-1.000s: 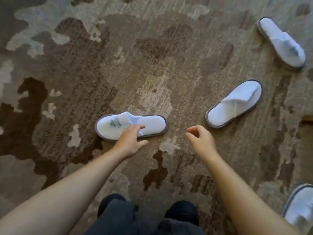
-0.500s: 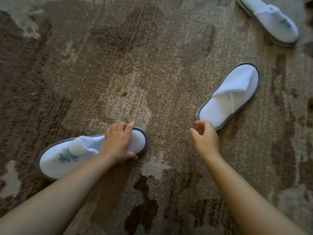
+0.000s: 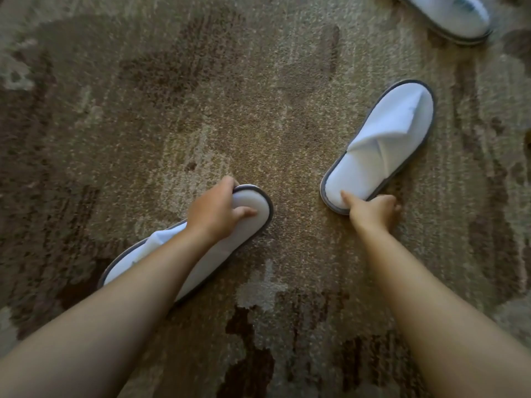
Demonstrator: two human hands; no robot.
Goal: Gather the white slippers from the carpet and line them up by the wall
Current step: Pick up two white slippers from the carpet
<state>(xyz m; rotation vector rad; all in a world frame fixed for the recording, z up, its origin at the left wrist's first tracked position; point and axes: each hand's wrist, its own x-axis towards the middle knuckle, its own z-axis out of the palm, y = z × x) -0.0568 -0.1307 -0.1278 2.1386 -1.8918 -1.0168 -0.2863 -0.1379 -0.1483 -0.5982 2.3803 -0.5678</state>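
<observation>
Nearest you, at seven o'clock, your left hand (image 3: 214, 209) has closed its grip over the heel end of the near slipper (image 3: 250, 222): thumb on top, fingers curled round the far rim. A second ago that hand only hovered above the strap, so this one is now secured and ready to lift. At four o'clock your right hand (image 3: 370, 209) has reached the second slipper (image 3: 382, 145), where half a second ago it sat just short of the heel. The thumb now presses the white insole and the fingers seem to hook under the grey edge, though blur makes it hard to say the pinch is fully shut. That gives you, I judge, two slippers taken at once.

Both lie flat on the carpet (image 3: 230, 96), toes splayed outward, well apart from each other. Between them and out toward twelve o'clock the carpet is open, so lifting straight up meets nothing. A third slipper (image 3: 454, 15) waits at one o'clock, cut by the frame's top edge. No wall is in view.
</observation>
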